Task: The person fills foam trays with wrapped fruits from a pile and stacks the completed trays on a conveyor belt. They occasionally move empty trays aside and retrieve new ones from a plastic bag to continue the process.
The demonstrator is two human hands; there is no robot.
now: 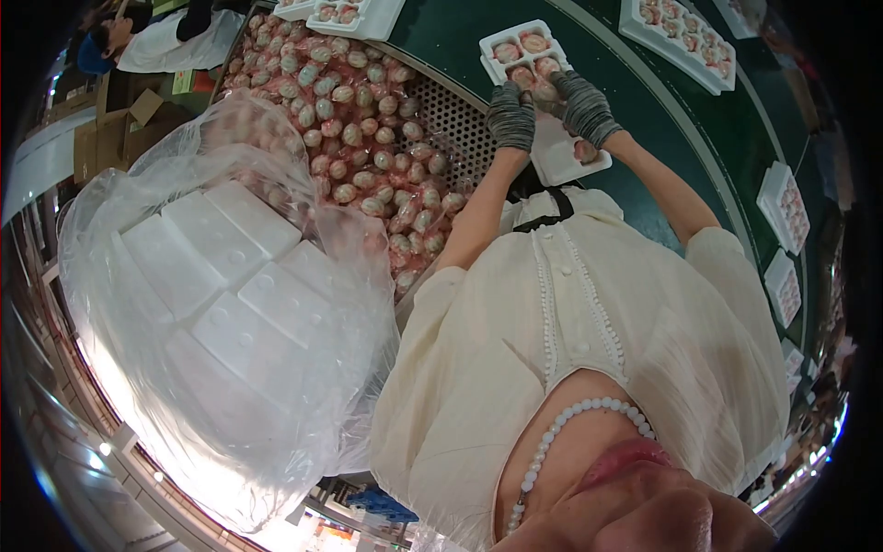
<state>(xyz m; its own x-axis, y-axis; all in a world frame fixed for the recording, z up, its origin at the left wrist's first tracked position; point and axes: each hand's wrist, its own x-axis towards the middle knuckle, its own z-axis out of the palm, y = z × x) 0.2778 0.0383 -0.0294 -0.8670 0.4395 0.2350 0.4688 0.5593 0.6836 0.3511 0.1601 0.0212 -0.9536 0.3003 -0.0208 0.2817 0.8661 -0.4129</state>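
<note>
Both gloved hands, left hand (511, 116) and right hand (583, 107), are close together, each closed on a wrapped fruit (544, 90) over the white foam tray (552, 152) on the green belt (644, 110). A heap of wrapped fruits (359, 120) lies just beside the left hand.

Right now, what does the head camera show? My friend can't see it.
Two gloved hands, left hand and right hand, place wrapped round fruits into a white foam tray on a green conveyor belt. Beside it lie a heap of wrapped fruits and a clear bag of empty foam trays.
</note>
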